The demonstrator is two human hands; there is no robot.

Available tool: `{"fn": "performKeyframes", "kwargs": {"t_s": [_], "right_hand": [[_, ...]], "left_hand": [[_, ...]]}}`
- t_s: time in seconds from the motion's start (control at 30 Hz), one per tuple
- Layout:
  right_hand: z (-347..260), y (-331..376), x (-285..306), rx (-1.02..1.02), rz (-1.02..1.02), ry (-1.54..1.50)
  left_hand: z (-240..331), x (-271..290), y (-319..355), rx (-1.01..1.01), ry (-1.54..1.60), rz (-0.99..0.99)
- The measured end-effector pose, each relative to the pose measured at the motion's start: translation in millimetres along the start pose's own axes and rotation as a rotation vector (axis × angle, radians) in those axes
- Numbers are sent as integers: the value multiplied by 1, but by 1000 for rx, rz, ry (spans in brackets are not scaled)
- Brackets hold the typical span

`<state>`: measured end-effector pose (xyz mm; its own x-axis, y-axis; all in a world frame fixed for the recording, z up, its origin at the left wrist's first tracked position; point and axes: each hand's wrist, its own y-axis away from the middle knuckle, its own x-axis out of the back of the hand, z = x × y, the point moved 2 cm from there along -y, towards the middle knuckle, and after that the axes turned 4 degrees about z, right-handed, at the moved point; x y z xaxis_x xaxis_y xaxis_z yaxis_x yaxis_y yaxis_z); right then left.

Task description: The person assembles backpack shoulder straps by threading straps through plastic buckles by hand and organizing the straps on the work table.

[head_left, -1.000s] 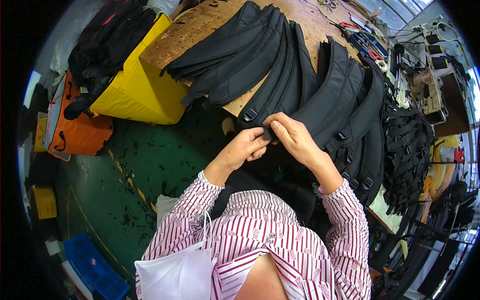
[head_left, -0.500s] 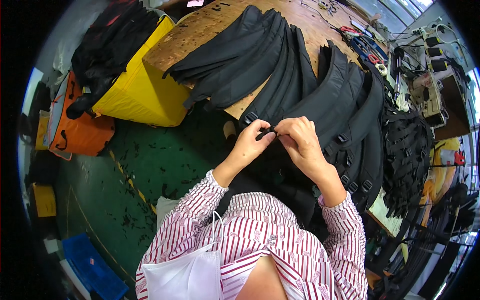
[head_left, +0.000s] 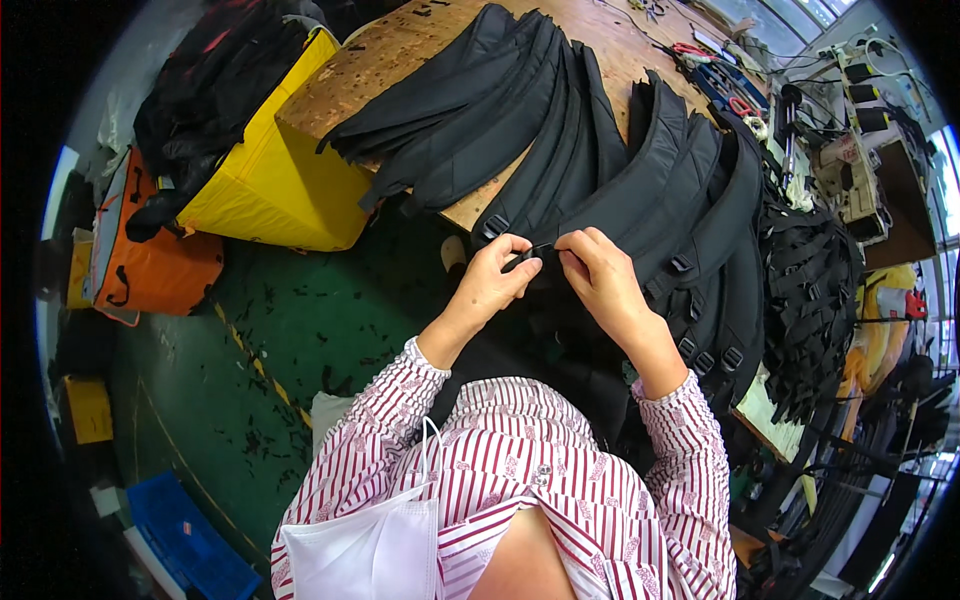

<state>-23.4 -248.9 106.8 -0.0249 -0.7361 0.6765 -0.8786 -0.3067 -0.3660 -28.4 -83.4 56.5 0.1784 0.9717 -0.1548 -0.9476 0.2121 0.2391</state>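
Fingers (head_left: 514, 243) tightly pinched, and we have the left hand (head_left: 485, 290) closed on a small black strip (head_left: 525, 260), soft-looking and folded, its finer detail too small for us to read. Across the narrow gap, the right hand (head_left: 612, 292) brings thumb and forefinger together on the strip's thin end. Both wrists angle inward here, knuckles up, backs of the hands towards us, above the wearer's lap and at the near edge of the pile. Gathered, striped sleeves (head_left: 392, 400) ring the forearms.

Just beyond, we've got black padded shoulder straps (head_left: 640, 190), long, curved and matte, fanned in overlapping layers, with ridged plastic buckles (head_left: 494, 228) at their near ends. They drape over a worn wooden tabletop (head_left: 340, 95). Left of that, we see a smooth yellow bag (head_left: 270, 190), stiff-sided and boxy; far right, red-handled scissors (head_left: 740, 106) lie among tools.
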Motion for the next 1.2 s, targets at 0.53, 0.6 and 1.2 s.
{"fn": "performKeyframes", "kwargs": {"t_s": [0.53,0.6,1.2], "right_hand": [[-4,-1,-14,54,71,5],[-2,0,-16,49,74,32],[-7,-2,-15,-91,35,2]], "left_hand": [[-21,0,-2,-246,-108,107],[-20,-1,-2,-302,-200,136],[-19,-1,3,-431,-221,192]]}}
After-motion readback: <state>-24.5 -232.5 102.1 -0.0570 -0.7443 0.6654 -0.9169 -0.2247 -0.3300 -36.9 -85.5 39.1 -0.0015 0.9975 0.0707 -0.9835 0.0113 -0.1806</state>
